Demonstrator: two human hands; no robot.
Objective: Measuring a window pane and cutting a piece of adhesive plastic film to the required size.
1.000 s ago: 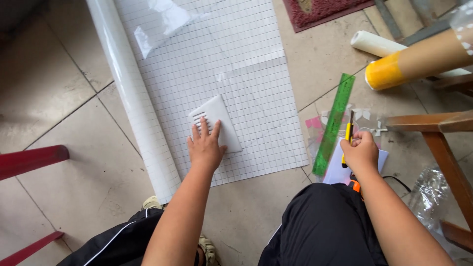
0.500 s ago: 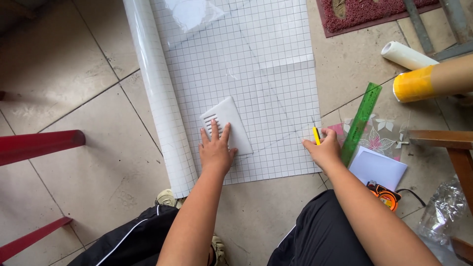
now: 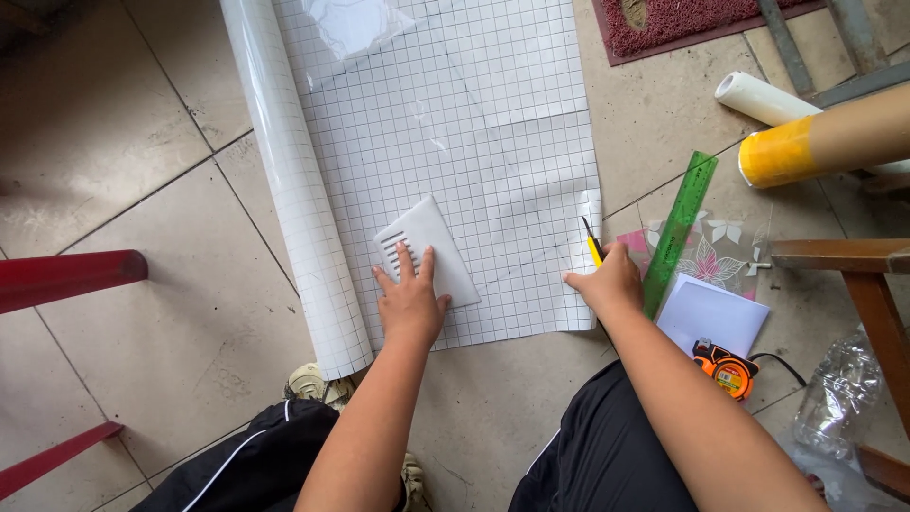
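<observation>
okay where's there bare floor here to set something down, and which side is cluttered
Bare tile lies left of the paper roll, up to the red bars, and between the gridded sheet and the mat. Crowded: right of the right hand, around the green ruler, tape measure and cardboard tube.

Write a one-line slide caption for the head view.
Left hand presses a white card onto gridded sheet; right hand holds a yellow knife at its edge.
</observation>
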